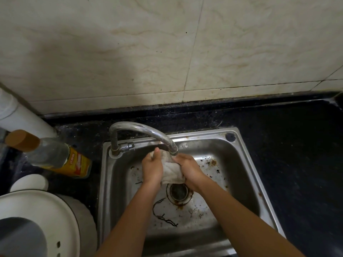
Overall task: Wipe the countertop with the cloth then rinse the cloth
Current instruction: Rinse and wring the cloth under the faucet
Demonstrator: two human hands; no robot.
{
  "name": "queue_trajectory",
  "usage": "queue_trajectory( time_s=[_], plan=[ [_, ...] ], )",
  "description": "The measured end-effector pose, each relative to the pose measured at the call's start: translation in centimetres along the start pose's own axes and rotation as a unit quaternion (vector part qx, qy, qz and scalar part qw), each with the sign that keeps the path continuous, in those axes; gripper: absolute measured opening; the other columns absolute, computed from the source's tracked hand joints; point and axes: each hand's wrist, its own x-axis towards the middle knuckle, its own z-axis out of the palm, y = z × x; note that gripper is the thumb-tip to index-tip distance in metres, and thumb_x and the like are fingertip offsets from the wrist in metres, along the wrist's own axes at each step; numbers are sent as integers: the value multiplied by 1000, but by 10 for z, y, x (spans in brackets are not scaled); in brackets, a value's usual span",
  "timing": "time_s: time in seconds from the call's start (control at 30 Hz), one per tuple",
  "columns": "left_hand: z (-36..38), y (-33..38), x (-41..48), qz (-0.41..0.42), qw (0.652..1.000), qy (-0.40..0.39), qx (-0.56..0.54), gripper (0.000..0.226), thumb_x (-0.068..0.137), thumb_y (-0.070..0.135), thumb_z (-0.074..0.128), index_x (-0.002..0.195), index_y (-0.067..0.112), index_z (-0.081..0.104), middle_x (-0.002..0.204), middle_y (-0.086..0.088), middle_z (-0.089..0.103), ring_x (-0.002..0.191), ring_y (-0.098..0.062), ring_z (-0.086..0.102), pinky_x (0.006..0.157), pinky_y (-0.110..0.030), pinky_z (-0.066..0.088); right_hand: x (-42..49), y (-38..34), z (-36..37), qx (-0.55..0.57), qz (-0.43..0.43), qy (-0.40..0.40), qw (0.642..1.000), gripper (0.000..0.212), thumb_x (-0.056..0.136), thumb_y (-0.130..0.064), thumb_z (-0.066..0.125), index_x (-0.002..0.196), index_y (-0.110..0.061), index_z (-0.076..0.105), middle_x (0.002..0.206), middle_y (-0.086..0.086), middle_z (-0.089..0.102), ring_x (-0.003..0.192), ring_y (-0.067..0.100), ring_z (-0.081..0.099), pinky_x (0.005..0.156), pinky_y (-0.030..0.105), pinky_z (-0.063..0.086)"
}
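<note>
A whitish, stained cloth [171, 171] is bunched between my two hands over the steel sink [246, 175], right under the spout of the curved faucet [148, 131]. My left hand [152, 168] grips the cloth's left side with the thumb pointing up. My right hand [189, 168] grips its right side, fingers curled round it. The cloth's lower end hangs just above the drain [179, 193]. Whether water runs from the spout is unclear. The black countertop [297, 145] surrounds the sink.
A bottle with a brown cap and yellow label [55, 156] lies tilted on the counter left of the sink. A white appliance with a lid [37, 219] stands at lower left. A white pipe [20, 115] runs up the left corner. Dark debris lies on the sink floor [163, 216].
</note>
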Motion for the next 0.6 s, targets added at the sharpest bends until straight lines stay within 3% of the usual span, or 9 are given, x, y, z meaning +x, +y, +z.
queue_trajectory(
  time_s=[0.1, 0.23, 0.37, 0.5, 0.6],
  plan=[
    [2, -2, 1, -15, 1000, -8, 1, 23, 98, 29, 47, 89, 12, 61, 90, -15, 70, 82, -27, 68, 80, -41, 56, -4, -1, 6, -70, -34, -14, 997, 27, 97, -25, 54, 114, -4, 59, 94, 9, 73, 82, 22, 72, 64, 31, 58],
    [3, 2, 0, -40, 999, -23, -20, 21, 99, 26, 46, 92, 11, 60, 85, -12, 68, 77, -25, 67, 69, -35, 54, -5, -1, -1, -32, -33, -26, 999, 25, 94, -17, 59, 116, -6, 58, 100, 13, 72, 89, 29, 71, 77, 40, 59],
    [3, 0, -4, -64, 997, -44, -14, 23, 99, 29, 45, 108, 14, 60, 91, -12, 69, 81, -26, 68, 64, -32, 53, -2, -4, -2, -127, -38, 52, 990, 21, 99, -24, 49, 101, -10, 63, 91, 7, 72, 84, 21, 70, 68, 27, 56],
    [7, -5, -11, -48, 998, -42, -3, 25, 98, 33, 46, 107, 16, 62, 86, -8, 70, 77, -22, 68, 61, -29, 50, 0, -6, 8, -201, -33, 132, 970, 46, 101, -43, 35, 88, -7, 62, 64, 0, 55, 55, 10, 51, 51, 23, 40],
    [6, -2, -11, -30, 999, -41, -1, 25, 98, 34, 47, 101, 16, 63, 85, -7, 70, 76, -19, 68, 60, -28, 50, -1, -3, 10, -191, -36, 127, 973, 45, 101, -43, 35, 81, -10, 58, 61, -1, 52, 50, 8, 48, 47, 22, 38]
  ],
)
